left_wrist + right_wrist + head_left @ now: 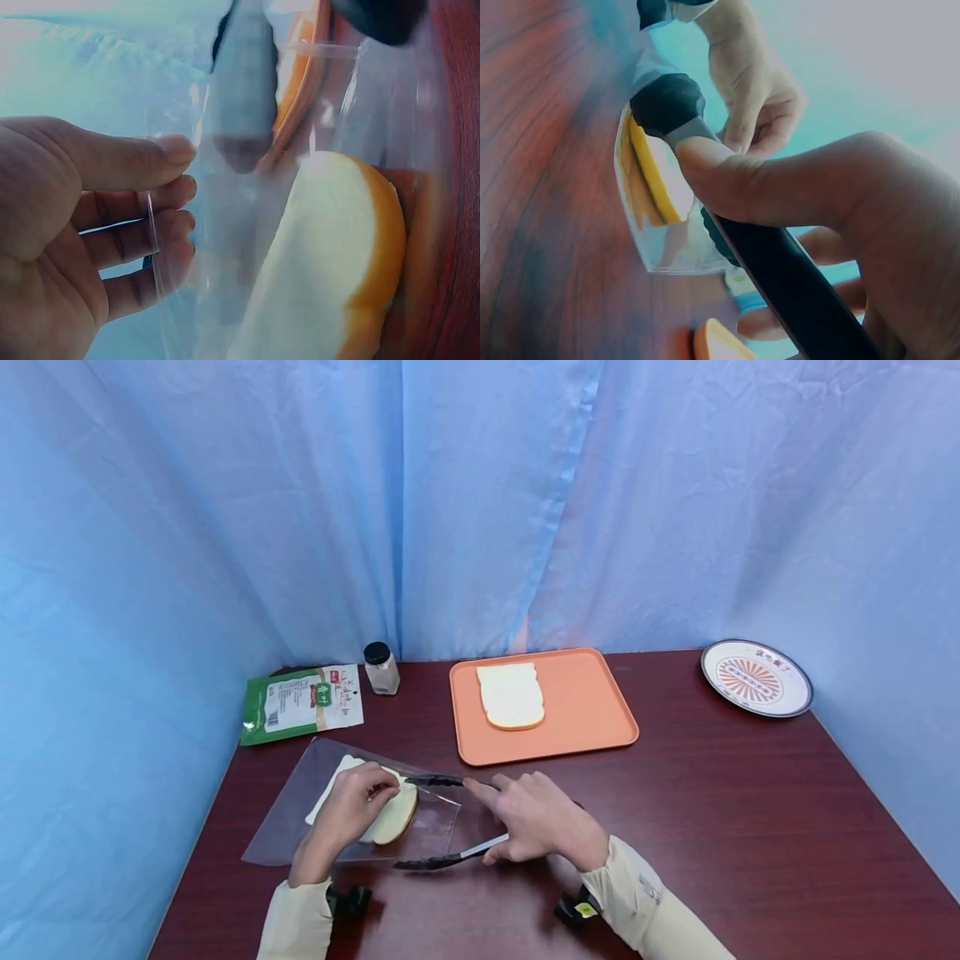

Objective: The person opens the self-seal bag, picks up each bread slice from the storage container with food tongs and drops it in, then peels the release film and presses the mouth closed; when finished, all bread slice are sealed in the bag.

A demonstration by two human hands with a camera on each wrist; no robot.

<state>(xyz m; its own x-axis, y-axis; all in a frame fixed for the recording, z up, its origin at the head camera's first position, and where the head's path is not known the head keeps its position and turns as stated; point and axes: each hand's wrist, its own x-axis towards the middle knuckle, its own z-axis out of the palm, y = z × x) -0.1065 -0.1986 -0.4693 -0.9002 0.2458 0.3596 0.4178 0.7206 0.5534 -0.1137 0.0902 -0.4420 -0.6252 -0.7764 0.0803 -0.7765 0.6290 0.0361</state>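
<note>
A clear plastic bag (281, 827) lies at the left front with a bread slice (397, 817) inside it. Between thumb and fingertips, my left hand (348, 802) pinches the bag's upper film near its right-hand opening. My right hand (540, 814) holds black-tipped tongs (442, 862), their arms spread wide. One tong tip is at the bag's opening by the left fingers; the other lies along the bag's near edge. In the left wrist view, the slice (322, 247) shows through the film, apart from the tongs. The right wrist view shows my thumb on one tong arm (780, 277).
An orange tray (585, 702) at the back centre bears another bread slice (512, 695). Behind the bag are a green-and-white packet (300, 702) and a black-capped jar (382, 670). A patterned plate (757, 678) stands at the back right. Blue curtains (480, 510) surround the table.
</note>
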